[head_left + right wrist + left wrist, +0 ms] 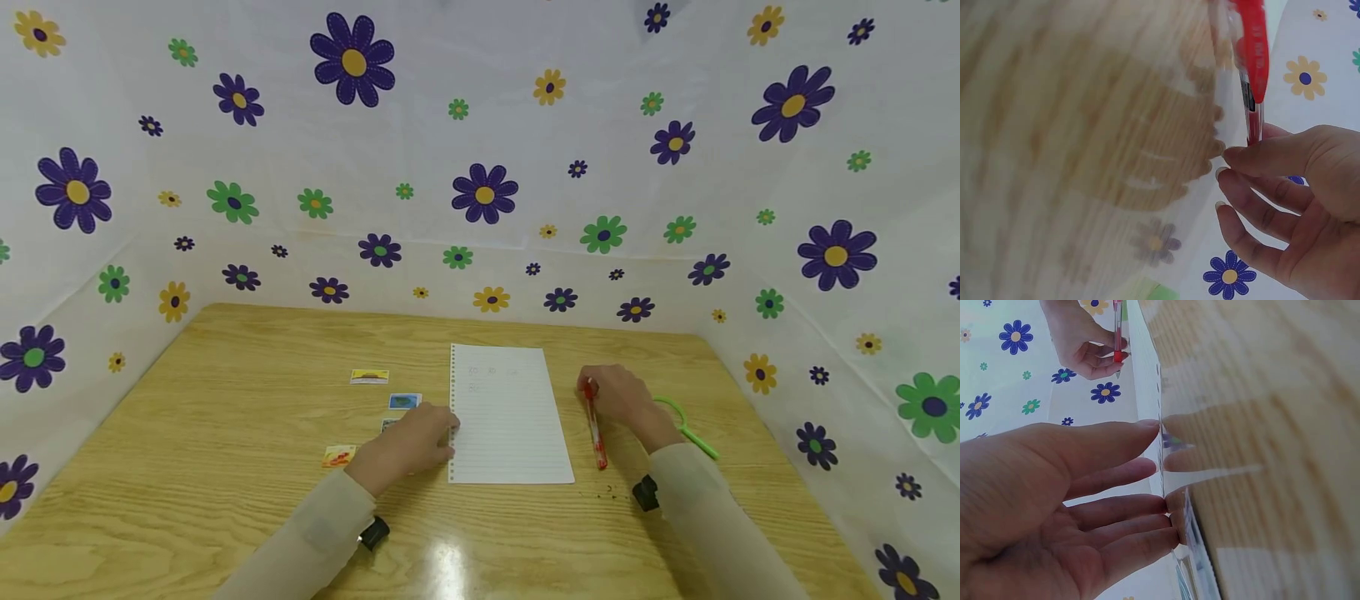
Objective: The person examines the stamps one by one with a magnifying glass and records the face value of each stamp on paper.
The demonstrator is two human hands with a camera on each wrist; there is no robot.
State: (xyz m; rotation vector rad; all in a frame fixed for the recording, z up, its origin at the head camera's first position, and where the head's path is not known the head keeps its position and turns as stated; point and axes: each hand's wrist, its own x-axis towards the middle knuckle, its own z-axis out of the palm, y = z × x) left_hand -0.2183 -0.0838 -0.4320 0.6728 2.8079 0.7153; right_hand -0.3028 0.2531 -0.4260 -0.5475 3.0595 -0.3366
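My left hand (408,446) rests at the punched left edge of a lined sheet of paper (513,433), its fingers fairly straight and touching that edge in the left wrist view. Faint pencil-like writing stands near the sheet's top. To the right of the paper, my right hand (618,396) pinches a red pen (596,429) between thumb and fingers near its tip. Its red clip end (1255,50) points back toward me, and the tip shows bare in the left wrist view. A small picture card (388,425) lies partly hidden behind my left hand.
Left of the paper lie a yellow card (370,377), a blue card (405,402) and a card with red shapes (339,457). A green magnifying glass (700,442) lies beside my right wrist. Dark crumbs (611,494) dot the wooden table (225,400); flowered cloth (420,150) encloses it.
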